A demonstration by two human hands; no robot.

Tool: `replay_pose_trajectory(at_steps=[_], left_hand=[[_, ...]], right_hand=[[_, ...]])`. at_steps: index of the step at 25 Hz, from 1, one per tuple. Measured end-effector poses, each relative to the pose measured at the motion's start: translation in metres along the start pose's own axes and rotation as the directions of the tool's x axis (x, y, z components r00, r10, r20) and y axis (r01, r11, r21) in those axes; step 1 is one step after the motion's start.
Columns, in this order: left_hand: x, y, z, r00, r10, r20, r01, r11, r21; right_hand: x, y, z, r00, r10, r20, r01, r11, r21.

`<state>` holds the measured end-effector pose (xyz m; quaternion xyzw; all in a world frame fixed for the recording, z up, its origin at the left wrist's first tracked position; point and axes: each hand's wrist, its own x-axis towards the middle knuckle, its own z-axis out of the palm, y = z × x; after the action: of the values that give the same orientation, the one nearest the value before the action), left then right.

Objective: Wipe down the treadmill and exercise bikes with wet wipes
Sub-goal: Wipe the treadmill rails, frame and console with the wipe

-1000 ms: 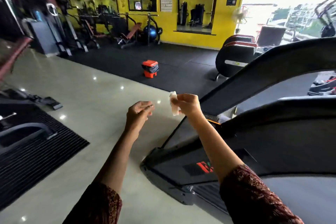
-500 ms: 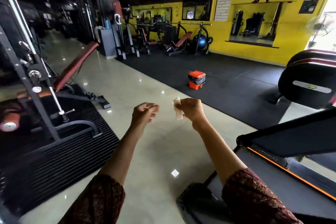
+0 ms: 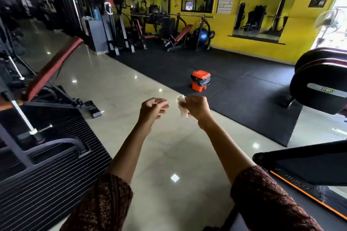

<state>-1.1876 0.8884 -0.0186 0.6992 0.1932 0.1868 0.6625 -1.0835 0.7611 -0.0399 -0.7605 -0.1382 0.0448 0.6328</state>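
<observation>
Wipe (image 3: 181, 106), white and crumpled, is shown pinched in the clenched fingers of the right hand (image 3: 196, 108), raised above the floor (image 3: 159, 155) at the centre of the view. The left hand (image 3: 153, 108), just beside it at 9 o'clock and apart from it, is loosely curled with fingertips drawn to the thumb; nothing is plainly held. A treadmill (image 3: 300, 170) is seen at 4 o'clock and an orange bin (image 3: 200, 80) at 12 o'clock, well beyond the hands. The step is judged to be readying the wipe between surfaces. It is best done by having a free corner taken by the left hand and the wipe drawn open, so that a clean, damp face is presented. Should the wipe be soiled or dry, it is better dropped in the bin and a fresh one taken.
</observation>
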Motion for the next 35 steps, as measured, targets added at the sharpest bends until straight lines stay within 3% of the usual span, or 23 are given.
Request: replay_pose_trajectory(at_steps=[10,13,19,25,35], left_hand=[[0.227,0.005,0.115,0.929,0.017,0.370,-0.038,0.998,0.049],[0.260,-0.007,0.186,0.835,0.004,0.550,-0.043,0.997,0.059],[0.294,-0.015,0.354,0.651,0.022,0.759,-0.067,0.997,0.029],[0.273,0.020,0.543,0.380,0.084,0.921,-0.070,0.996,-0.062],[0.133,0.044,0.706,-0.121,0.092,0.988,-0.020,0.995,-0.095]], right_hand=[[0.170,0.033,-0.049,0.919,0.101,-0.382,-0.095,0.995,0.033],[0.187,0.053,-0.099,0.842,0.134,-0.522,-0.125,0.991,0.054],[0.215,0.090,-0.222,0.708,0.133,-0.694,-0.113,0.991,0.074],[0.215,0.090,-0.378,0.382,0.085,-0.920,-0.136,0.990,0.035],[0.112,0.081,-0.510,-0.052,0.050,-0.997,-0.168,0.984,0.058]])
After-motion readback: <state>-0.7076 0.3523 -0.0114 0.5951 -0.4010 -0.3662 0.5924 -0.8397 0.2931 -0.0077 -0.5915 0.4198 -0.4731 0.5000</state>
